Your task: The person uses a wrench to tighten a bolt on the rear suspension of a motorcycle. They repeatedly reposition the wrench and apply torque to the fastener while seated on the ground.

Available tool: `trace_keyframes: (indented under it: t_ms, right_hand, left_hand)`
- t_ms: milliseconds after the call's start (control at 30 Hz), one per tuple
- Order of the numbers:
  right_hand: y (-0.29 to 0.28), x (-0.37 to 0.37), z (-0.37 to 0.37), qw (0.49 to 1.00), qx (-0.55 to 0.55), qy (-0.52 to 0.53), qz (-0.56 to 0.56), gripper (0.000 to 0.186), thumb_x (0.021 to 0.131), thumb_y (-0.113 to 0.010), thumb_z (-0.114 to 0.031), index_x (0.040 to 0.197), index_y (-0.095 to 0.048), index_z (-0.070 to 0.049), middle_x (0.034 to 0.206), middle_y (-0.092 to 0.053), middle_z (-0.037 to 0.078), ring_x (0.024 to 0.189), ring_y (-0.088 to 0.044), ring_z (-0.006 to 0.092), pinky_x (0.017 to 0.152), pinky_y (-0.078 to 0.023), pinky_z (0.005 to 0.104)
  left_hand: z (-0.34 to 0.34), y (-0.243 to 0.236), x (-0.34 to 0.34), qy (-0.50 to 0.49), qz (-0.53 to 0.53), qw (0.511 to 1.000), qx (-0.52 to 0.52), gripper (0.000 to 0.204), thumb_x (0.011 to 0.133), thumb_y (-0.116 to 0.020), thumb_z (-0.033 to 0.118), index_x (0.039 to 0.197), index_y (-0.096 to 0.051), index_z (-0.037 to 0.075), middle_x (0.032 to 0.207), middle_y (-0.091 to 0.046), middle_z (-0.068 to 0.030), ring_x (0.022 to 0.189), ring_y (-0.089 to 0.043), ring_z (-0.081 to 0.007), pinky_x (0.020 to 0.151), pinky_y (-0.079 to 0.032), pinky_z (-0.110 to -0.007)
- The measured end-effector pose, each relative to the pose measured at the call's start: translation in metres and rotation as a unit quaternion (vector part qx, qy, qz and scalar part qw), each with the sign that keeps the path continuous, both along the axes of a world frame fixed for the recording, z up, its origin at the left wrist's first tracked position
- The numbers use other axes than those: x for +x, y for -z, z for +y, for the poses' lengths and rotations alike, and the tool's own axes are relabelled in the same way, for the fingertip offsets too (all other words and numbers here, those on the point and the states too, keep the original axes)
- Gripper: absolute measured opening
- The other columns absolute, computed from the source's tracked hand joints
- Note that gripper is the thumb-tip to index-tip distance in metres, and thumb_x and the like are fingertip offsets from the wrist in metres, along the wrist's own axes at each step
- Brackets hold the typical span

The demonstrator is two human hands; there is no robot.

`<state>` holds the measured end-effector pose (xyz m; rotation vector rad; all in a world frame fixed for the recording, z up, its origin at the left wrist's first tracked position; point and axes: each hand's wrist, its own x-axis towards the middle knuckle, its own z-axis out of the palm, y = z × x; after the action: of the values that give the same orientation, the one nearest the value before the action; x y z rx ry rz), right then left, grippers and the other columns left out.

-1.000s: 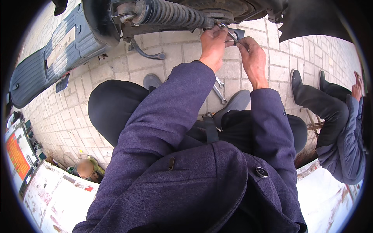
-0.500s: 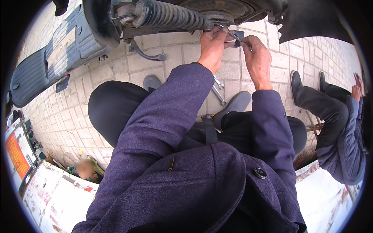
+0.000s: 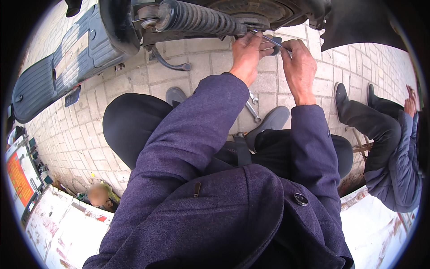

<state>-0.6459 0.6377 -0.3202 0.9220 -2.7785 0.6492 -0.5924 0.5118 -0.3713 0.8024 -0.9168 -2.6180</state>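
Below a vehicle's wheel hub, a slim metal wrench slants from the lower end of the coil-spring shock absorber toward my right. Its outer end is gripped by the closed fingers of my right hand. My left hand is closed at the other end, thumb and fingertips pinching near the wrench's head; what the head fits on is hidden. Behind the fingers, a small dark flat piece shows. On the paving between my feet lies another wrench, with a second metal tool end beside it.
A curved stand lever juts down left of my hands. A dark ribbed footboard extends at far left, with a black mudflap at upper right. Another person sits at right; someone else's head shows lower left.
My right hand has shifted slightly right and down with the wrench's outer end. My left hand stays almost in place at the wrench's head.
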Motion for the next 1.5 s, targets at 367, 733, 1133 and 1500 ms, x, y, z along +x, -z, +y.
trace_keyframes:
  t_ms: [367, 733, 1133, 1500]
  right_hand:
    - [-0.025, -0.008, 0.004, 0.980, 0.031, 0.052, -0.188, 0.028, 0.090, -0.075, -0.028, 0.098, -0.070, -0.002, 0.090, -0.074, 0.017, 0.085, -0.071, 0.0357, 0.076, -0.053, 0.0417]
    - [-0.031, -0.012, -0.012, 0.944, -0.214, 0.023, -0.252, 0.020, 0.096, -0.072, -0.019, 0.103, -0.069, 0.000, 0.088, -0.068, 0.004, 0.079, -0.059, 0.0128, 0.070, -0.048, 0.0290]
    - [-0.032, 0.049, -0.093, 0.984, -0.088, -0.121, 0.100, 0.014, 0.088, -0.072, -0.015, 0.094, -0.060, -0.010, 0.085, -0.058, 0.007, 0.076, -0.068, 0.0282, 0.063, -0.054, 0.0412]
    - [-0.028, 0.042, -0.047, 0.979, -0.193, -0.066, 0.012, 0.014, 0.096, -0.072, -0.019, 0.104, -0.066, -0.008, 0.084, -0.068, 0.007, 0.068, -0.069, 0.0201, 0.059, -0.052, 0.0329]
  left_hand:
    - [-0.001, -0.007, -0.001, -0.004, 0.017, 0.997, 0.072, 0.028, 0.110, -0.049, 0.019, 0.119, -0.055, -0.006, 0.113, -0.066, -0.0198, 0.100, -0.072, -0.0308, 0.088, -0.062, -0.042]
    - [-0.010, -0.014, 0.003, 0.020, 0.010, 0.997, 0.073, 0.029, 0.109, -0.049, 0.017, 0.124, -0.054, -0.008, 0.114, -0.067, -0.0209, 0.105, -0.070, -0.0335, 0.094, -0.060, -0.044]
    - [-0.061, -0.026, 0.045, 0.000, -0.031, 0.986, -0.164, 0.043, 0.091, -0.067, 0.000, 0.131, -0.055, 0.002, 0.117, -0.063, -0.0054, 0.101, -0.060, -0.0133, 0.086, -0.050, -0.030]
    - [-0.066, -0.010, 0.039, 0.066, 0.061, 0.992, -0.094, 0.027, 0.096, -0.068, 0.006, 0.122, -0.063, 0.008, 0.121, -0.067, -0.0045, 0.110, -0.066, -0.0209, 0.096, -0.054, -0.040]
